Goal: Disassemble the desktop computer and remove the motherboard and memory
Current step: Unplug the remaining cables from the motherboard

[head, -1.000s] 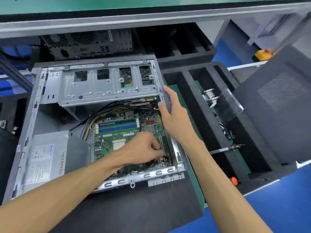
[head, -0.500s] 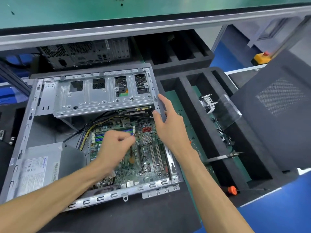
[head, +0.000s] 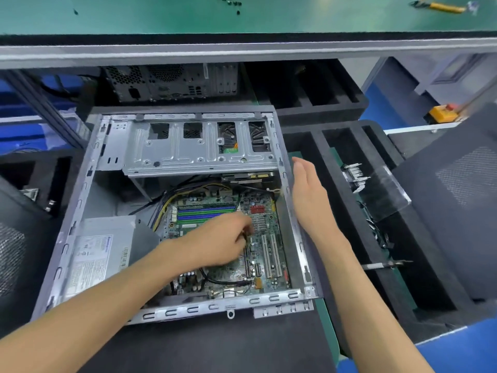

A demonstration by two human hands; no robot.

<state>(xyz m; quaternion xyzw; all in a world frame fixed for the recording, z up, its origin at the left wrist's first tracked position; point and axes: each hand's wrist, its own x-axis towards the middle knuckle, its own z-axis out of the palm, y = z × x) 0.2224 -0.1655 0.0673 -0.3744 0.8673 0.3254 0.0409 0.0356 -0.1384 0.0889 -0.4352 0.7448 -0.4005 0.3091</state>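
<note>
The open desktop case (head: 298,254) lies on its side on black foam. Inside it, the green motherboard (head: 269,254) shows blue and green memory slots (head: 204,212) and a small silver heatsink (head: 259,223). My left hand (head: 215,243) reaches in over the middle of the board, its fingers curled and pinching a small dark part just left of the heatsink; what that part is I cannot tell. My right hand (head: 309,200) lies flat, fingers straight, against the outside of the case's right wall. The left hand hides the board's centre.
A grey power supply (head: 99,254) fills the case's left side and a metal drive cage (head: 188,154) spans its top. A second computer (head: 172,82) stands behind. To the right, a black foam tray (head: 317,146) holds a screwdriver (head: 384,265) and a clear plastic piece (head: 382,195); a black side panel (head: 457,197) lies beyond.
My left hand moved from the board's lower right corner up to its middle beside the heatsink. My right hand let go of the case rim and now lies flat along the wall.
</note>
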